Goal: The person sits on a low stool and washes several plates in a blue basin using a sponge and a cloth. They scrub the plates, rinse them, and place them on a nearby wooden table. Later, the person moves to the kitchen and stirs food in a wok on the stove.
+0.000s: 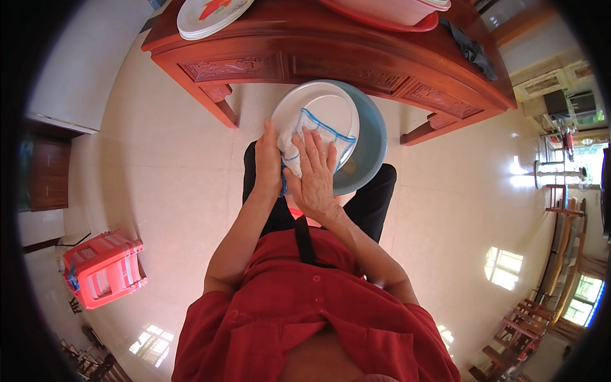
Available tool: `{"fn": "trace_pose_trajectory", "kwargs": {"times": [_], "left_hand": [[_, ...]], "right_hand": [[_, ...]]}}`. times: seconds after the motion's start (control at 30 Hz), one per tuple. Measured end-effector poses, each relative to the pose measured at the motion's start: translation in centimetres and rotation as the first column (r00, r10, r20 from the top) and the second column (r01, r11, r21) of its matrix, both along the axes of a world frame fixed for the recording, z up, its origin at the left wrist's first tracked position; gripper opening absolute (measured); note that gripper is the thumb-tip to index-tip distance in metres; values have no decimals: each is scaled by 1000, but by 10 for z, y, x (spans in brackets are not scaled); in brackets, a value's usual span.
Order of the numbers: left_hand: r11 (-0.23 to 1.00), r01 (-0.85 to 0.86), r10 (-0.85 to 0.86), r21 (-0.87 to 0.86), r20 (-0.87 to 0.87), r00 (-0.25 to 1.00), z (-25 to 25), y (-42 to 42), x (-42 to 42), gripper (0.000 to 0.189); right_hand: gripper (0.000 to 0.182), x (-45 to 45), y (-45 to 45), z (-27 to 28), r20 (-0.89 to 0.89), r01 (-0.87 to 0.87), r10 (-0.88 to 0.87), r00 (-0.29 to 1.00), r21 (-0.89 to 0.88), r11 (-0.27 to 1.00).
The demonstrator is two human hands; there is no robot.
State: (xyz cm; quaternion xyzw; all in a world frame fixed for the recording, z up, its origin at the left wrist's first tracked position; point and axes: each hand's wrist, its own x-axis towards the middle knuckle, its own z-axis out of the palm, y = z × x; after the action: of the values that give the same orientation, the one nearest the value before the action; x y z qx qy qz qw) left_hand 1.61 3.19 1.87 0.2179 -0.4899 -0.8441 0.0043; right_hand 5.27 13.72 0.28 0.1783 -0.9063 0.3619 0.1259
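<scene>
A white oval plate [333, 107] is tilted over a blue-grey basin [373, 138] between my knees. My left hand [269, 157] grips the plate's left edge, its thumb up along the rim. A white cloth with blue edging [329, 131] lies on the plate's lower part. On the cloth my right hand [314, 167] rests flat, its fingers slightly spread and pressing it against the plate. Part of the cloth hangs near my left palm. A small pale thing [349, 166], too unclear to name, is in the basin.
Ahead stands a carved red wooden table [267, 28] bearing stacked oval plates [210, 16], a pink tub [386, 9] on a red tray [425, 24], and a dark grey cloth [470, 47]. Stacked red plastic stools [105, 272] stand on the tiled floor at the left.
</scene>
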Motion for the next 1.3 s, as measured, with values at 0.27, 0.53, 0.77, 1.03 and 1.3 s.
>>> {"fn": "trace_pose_trajectory", "kwargs": {"times": [0.27,0.53,0.77,1.03,1.3], "left_hand": [[998,-66,67,14,-149,987,-12,6,8,47],[854,520,-505,24,-206,838,-24,8,43,49],[690,697,-593,194,-401,698,8,-30,-8,59],[803,577,-547,150,-198,813,-5,2,4,64],[849,379,-352,367,-142,925,-19,1,1,54]], "right_hand": [[50,-68,50,-57,379,365,-137,915,-637,679],[44,-85,108,-50,570,506,10,821,-737,448],[35,-83,110,-27,401,293,-23,916,-628,721],[40,-74,79,-5,78,16,12,997,-353,936],[43,-45,30,19,-37,-315,313,949,-106,943]]}}
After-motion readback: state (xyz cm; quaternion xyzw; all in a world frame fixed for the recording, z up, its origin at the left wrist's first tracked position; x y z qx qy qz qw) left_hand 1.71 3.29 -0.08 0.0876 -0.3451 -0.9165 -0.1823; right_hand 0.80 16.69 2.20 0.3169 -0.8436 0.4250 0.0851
